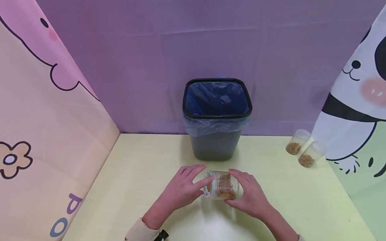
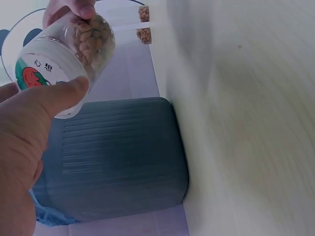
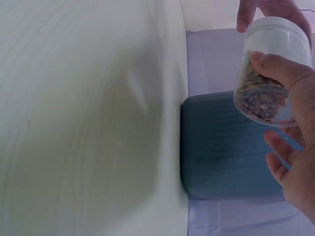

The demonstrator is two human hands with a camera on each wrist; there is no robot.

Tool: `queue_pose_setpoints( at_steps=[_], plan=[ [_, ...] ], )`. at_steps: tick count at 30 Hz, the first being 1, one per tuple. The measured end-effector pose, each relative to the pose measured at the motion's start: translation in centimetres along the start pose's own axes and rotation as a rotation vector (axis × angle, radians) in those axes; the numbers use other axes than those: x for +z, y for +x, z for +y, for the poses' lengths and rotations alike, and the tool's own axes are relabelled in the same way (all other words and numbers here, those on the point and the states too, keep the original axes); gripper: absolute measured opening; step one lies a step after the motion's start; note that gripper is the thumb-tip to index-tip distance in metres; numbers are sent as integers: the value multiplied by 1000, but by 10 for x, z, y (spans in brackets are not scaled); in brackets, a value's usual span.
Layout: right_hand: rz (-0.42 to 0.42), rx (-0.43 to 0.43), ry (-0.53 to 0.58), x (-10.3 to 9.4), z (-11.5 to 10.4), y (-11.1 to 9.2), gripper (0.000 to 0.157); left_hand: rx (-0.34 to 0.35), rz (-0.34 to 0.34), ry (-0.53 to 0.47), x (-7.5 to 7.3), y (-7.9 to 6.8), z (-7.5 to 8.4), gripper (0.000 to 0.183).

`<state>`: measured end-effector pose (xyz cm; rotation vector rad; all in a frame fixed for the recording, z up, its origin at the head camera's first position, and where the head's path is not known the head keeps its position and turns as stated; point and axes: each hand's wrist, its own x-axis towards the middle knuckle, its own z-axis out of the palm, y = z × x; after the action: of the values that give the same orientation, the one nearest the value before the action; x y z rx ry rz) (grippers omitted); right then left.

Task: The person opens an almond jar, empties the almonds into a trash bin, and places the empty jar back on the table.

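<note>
A clear plastic jar (image 1: pixel 224 187), part-filled with small brown pieces, is held tilted on its side above the table. My right hand (image 1: pixel 250 194) grips the jar round its base end, its thumb lying across the wall in the right wrist view. At the other end, my left hand (image 1: pixel 185 185) spans the lid (image 2: pixel 47 73), which is on the jar and carries a printed label with a red strawberry. In the left wrist view the left thumb (image 2: pixel 64 96) presses the lid's rim. Some left fingers are hidden behind the lid there.
Behind the hands stands a dark bin (image 1: pixel 215 145) lined with a blue bag, against the purple backdrop. Two similar clear jars (image 1: pixel 294 147) (image 1: pixel 307 159) with brown contents stand at the table's back right. Printed cloth walls edge the pale table (image 1: pixel 144 160).
</note>
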<state>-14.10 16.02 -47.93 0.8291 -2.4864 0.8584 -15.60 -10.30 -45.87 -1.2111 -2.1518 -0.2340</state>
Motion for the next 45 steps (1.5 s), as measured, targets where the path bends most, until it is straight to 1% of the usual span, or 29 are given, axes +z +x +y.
queue_pose_setpoints(
  at_steps=[2, 5, 9, 13, 15, 17, 20, 23, 25, 27, 31, 34, 39, 43, 45],
  plan=[
    [-2, -4, -10, 0, 0, 0, 90, -25, -29, -35, 0, 1, 0, 81],
    [-9, -4, -21, -1, 0, 0, 90, -84, -67, -99, 2, 1, -2, 80],
    [-19, 2, -25, -2, -2, -1, 90, -148, -71, -170, 6, -2, -2, 81],
    [-14, -8, -32, -3, -3, -1, 91, -216, -71, -214, 10, -4, 0, 85],
    [-6, -21, -43, -3, -3, -1, 91, -252, -78, -217, 11, -4, 1, 86],
    [6, -45, -53, -2, -3, -1, 91, -287, -100, -196, 11, -3, 2, 86],
    [14, -66, -77, -1, -1, -1, 92, -330, -157, -146, 10, -2, 2, 88],
    [16, -64, -82, -1, 0, -2, 92, -359, -220, -133, 8, -2, 4, 101],
    [5, -40, -72, -1, 0, -3, 93, -351, -246, -159, 7, -3, 4, 106],
    [-6, -17, -57, -1, 0, -4, 93, -324, -254, -185, 7, -4, 5, 107],
    [-32, 21, -30, -2, -2, -5, 91, -244, -207, -199, 9, -5, 4, 94],
    [-41, 34, -15, -1, -2, -6, 91, -215, -172, -215, 9, -5, 4, 87],
    [-43, 35, 18, 3, -3, -9, 91, -201, -155, -247, 9, -6, 7, 84],
    [-51, 26, 27, 4, -4, -10, 92, -208, -138, -253, 10, -8, 9, 81],
    [-48, 15, 15, 4, -4, -10, 92, -222, -142, -249, 10, -8, 10, 81]
  ],
)
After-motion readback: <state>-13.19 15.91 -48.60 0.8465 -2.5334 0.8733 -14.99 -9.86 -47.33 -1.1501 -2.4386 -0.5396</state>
